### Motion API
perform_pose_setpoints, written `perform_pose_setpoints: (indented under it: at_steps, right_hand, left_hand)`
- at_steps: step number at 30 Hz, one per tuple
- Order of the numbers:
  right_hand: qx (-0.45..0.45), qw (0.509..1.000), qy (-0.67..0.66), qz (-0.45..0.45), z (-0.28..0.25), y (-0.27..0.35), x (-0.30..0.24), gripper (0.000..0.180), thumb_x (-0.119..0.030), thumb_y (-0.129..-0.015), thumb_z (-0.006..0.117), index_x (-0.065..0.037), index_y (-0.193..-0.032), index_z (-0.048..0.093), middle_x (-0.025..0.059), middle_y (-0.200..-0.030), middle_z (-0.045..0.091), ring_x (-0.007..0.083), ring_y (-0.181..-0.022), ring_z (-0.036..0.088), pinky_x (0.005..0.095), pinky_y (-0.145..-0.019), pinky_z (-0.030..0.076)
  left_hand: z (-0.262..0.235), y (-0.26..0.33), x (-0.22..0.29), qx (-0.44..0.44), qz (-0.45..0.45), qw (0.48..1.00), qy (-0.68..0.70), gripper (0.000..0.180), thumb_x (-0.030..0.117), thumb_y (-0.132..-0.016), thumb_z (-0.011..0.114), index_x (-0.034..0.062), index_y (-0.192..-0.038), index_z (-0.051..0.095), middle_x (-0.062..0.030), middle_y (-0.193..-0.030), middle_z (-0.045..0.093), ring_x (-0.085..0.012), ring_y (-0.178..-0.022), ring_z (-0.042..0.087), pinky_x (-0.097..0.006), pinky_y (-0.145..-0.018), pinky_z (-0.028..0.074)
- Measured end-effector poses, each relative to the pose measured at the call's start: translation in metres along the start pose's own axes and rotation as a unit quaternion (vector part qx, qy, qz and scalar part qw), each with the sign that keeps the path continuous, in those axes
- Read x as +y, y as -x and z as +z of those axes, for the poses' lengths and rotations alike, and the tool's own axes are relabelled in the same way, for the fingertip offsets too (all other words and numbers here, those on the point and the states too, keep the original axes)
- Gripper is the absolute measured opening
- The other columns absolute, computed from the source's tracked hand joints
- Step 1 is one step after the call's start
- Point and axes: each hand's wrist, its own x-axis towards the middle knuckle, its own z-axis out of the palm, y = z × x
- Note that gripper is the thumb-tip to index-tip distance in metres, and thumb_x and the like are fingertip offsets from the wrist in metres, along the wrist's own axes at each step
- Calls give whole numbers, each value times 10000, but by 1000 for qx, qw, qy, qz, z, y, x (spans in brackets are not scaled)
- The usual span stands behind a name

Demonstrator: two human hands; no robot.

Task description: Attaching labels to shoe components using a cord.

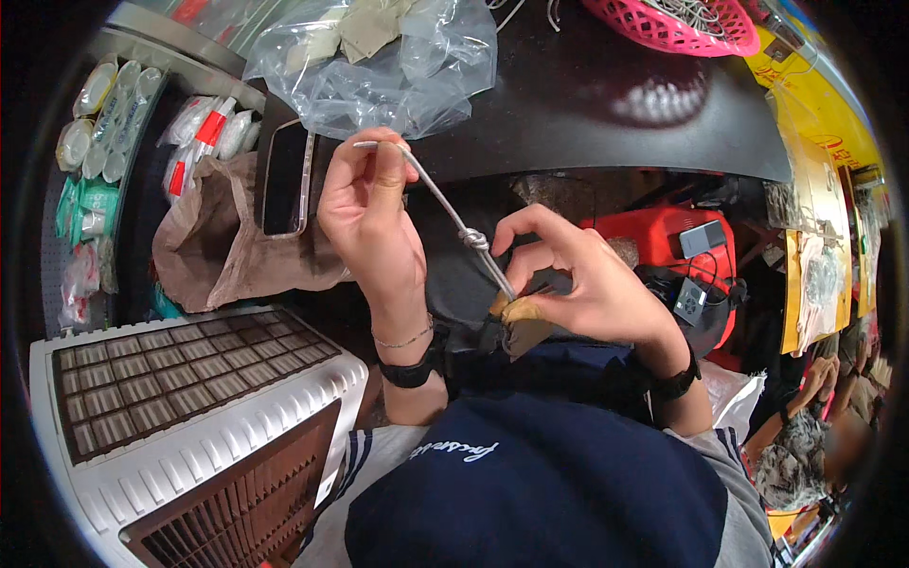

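A thin grey cord [437,191] runs taut and slanting between my two hands, with a knot [473,239] nearer the right one. My left hand [374,204] pinches the upper end between thumb and fingers, and a short tip sticks out to the left. At the lower end, my right hand [582,284] pinches the doubled cord together with a small tan and grey flat piece [526,336]. Fingers partly cover that piece, so its kind is unclear. Both hands are in front of my body, just off the near edge of the black table [559,123].
A clear plastic bag [417,80] with beige pieces and a pink basket [653,26] of cords sit on the table. A phone [287,180] lies by a brown bag [227,237]. A white air cooler [199,407] stands left, a red stool [615,227] right. Another person sits far right.
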Motion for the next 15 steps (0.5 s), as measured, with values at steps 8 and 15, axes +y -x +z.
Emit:
perform_pose_setpoints:
  at_steps: [8, 15]
  right_hand:
    - [-82, 994, 63, -21, -11, 11, 11, 251, -64, -729, 720, -57, -963, 629, 34, -795, 653, 177, -802, 656, 311, -730, 498]
    - [-13, 995, 102, -10, -32, 28, 8, 116, -61, -806, 650, 0, -904, 644, 119, -827, 674, 255, -781, 670, 304, -716, 508]
  left_hand:
    - [-1, -1, 1, -154, 35, 987, -35, 74, -66, -810, 634, -24, -864, 605, -60, -849, 579, -113, -776, 525, -223, -713, 421]
    - [6, 5, 11, -228, -41, 972, -31, 72, -29, -811, 657, -37, -872, 619, -83, -890, 576, -113, -800, 550, -216, -710, 443]
